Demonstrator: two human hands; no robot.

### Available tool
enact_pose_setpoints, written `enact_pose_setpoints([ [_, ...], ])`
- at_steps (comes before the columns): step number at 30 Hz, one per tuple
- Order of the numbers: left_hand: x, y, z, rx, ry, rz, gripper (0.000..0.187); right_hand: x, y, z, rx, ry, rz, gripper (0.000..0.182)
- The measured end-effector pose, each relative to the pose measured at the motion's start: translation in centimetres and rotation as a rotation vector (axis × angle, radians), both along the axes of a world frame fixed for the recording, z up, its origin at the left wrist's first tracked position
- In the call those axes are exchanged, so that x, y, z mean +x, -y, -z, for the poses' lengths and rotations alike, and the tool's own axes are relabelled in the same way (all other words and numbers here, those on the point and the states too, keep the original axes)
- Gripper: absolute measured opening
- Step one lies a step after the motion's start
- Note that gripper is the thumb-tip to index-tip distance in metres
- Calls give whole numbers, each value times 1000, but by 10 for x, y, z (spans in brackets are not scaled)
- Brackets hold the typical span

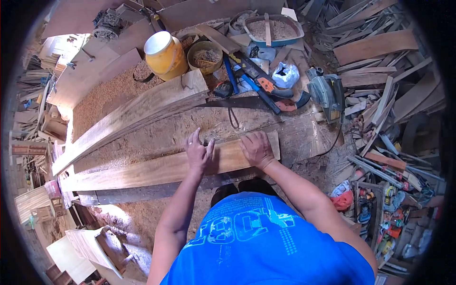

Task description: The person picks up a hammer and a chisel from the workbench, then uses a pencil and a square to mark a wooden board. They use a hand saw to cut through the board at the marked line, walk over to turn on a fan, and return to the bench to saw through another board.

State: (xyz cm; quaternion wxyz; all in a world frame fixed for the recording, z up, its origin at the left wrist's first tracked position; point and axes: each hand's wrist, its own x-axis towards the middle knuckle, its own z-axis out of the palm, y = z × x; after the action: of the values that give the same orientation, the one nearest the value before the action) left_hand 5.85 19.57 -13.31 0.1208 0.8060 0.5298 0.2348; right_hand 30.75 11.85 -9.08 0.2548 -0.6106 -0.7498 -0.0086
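A long pale wooden plank (142, 169) lies along the front of the workbench (166, 128). My right hand (258, 149) is on the plank close to its right end, its fingers bent together over the far edge. Further left, my left hand (198, 153) is over the same plank with thumb and fingers spread apart and nothing between them. Behind it, a stack of curved boards (137, 111) runs along the bench at a slant.
Beyond the boards stand a yellow bucket (167, 59), a bowl (205, 58) and a tub of shavings (273, 31). Handsaws (270, 85) and a blue-handled tool (259, 90) lie centre-back. A corded power tool (326, 95) sits at right, near piled wood scraps (380, 85).
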Motion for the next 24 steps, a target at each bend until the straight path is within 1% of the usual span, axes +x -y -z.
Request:
enact_pose_setpoints([
  [1,6,-1,6,7,3,-51,68,2,-1,-1,2,4,-5,20],
  [3,6,-3,12,-2,-32,-60,69,5,-5,-2,-86,12,-40,16],
  [7,11,-1,4,-45,-105,-101,68,20,-45,-4,-61,-14,-109,13],
  [9,11,-2,4,-26,-141,-96,68,25,-80,-6,23,-79,-99,11],
  [10,11,-2,2,-8,-175,-82,67,25,-99,-13,24,-82,-115,11],
  [12,13,-1,-1,-36,-153,-122,67,21,-144,-28,137,-194,-125,9],
  [13,14,-1,-1,-63,-133,-134,67,17,-168,-33,138,-200,-140,9],
  [16,14,-2,-1,-96,-112,-160,67,5,-246,-36,200,-348,-134,8],
  [17,13,-3,0,-78,-124,-138,67,1,-277,-27,155,-361,-91,13],
  [19,12,-3,-3,-74,-148,-105,68,-11,-322,-30,6,-439,-1,16],
  [20,12,-4,-5,-74,-153,-113,68,-17,-344,-30,4,-445,-9,16],
  [22,13,-4,-10,-131,-155,-100,68,-23,-386,-20,-268,-224,115,21],
  [23,14,-4,-12,-146,-152,-92,68,-27,-403,-13,-269,-225,114,21],
  [24,13,-5,-14,-149,-151,-90,68,-30,-418,-1,-380,-54,156,24],
])
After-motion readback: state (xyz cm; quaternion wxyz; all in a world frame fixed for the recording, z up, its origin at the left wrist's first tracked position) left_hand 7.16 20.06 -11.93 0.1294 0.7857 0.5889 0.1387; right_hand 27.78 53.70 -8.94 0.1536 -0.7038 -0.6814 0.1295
